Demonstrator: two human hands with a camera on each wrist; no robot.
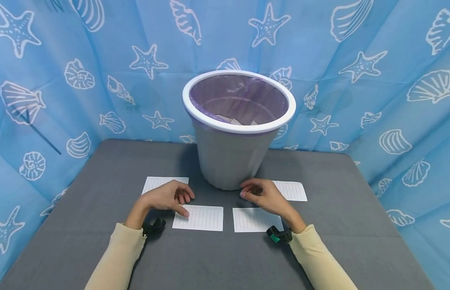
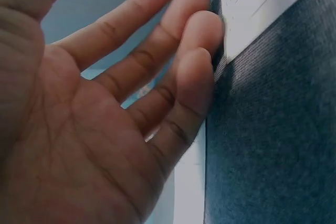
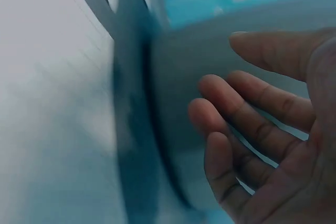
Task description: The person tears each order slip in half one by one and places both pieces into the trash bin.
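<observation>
Four-sided lined paper sheets lie flat on the grey table. My left hand (image 1: 168,197) hovers between the back left sheet (image 1: 156,183) and the front left sheet (image 1: 204,219), its thumb overlapping the front one in the head view. Its fingers (image 2: 142,61) are loosely bent with nothing in them. My right hand (image 1: 262,195) is above the front right sheet (image 1: 251,220), by the foot of the trash can, and partly covers the back right sheet (image 1: 291,190). In the right wrist view its fingers (image 3: 252,114) curve loosely around nothing.
The grey trash can (image 1: 232,157) with a white rim and purple liner stands upright at the table's back middle. Pale paper pieces (image 1: 230,120) lie inside it. A blue curtain (image 1: 145,92) with shells and starfish hangs behind the grey table (image 1: 195,262).
</observation>
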